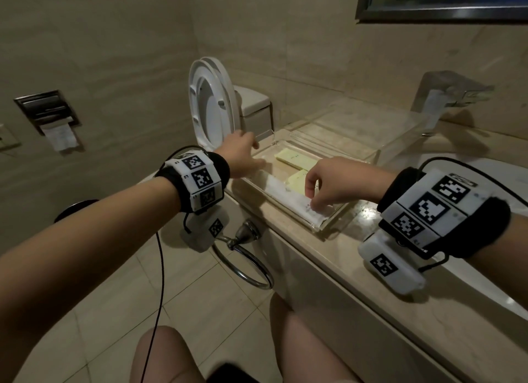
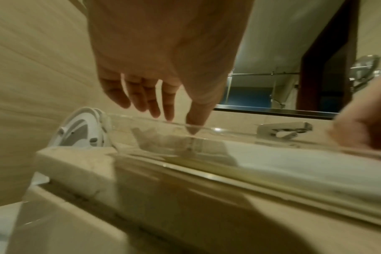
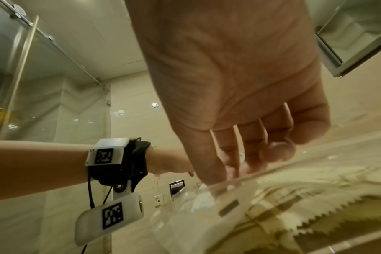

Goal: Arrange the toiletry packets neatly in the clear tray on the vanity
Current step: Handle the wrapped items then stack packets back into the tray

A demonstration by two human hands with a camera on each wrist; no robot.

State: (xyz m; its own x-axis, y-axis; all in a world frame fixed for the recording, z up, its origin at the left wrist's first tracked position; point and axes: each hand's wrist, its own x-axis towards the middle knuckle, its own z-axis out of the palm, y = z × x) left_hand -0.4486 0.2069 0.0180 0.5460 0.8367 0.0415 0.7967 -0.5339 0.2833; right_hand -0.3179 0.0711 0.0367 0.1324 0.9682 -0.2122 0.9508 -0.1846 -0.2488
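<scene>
A clear tray (image 1: 340, 214) sits on the vanity's left end. Two pale yellow packets (image 1: 294, 160) (image 1: 297, 181) lie flat in it. A long white packet (image 1: 285, 195) lies along its near wall. My right hand (image 1: 313, 204) reaches down into the tray and pinches the white packet's right end with curled fingers; the right wrist view shows this hand (image 3: 250, 163) over the tray rim (image 3: 272, 177). My left hand (image 1: 258, 155) hovers at the tray's far left corner with fingers straight. Its thumb tip touches the rim (image 2: 228, 128) in the left wrist view.
A toilet with raised lid (image 1: 213, 105) stands just left of the vanity. A towel ring (image 1: 245, 262) hangs on the vanity's side. Behind the tray stands another clear box (image 1: 357, 131). A faucet (image 1: 445, 96) and a sink basin (image 1: 485, 268) are to the right.
</scene>
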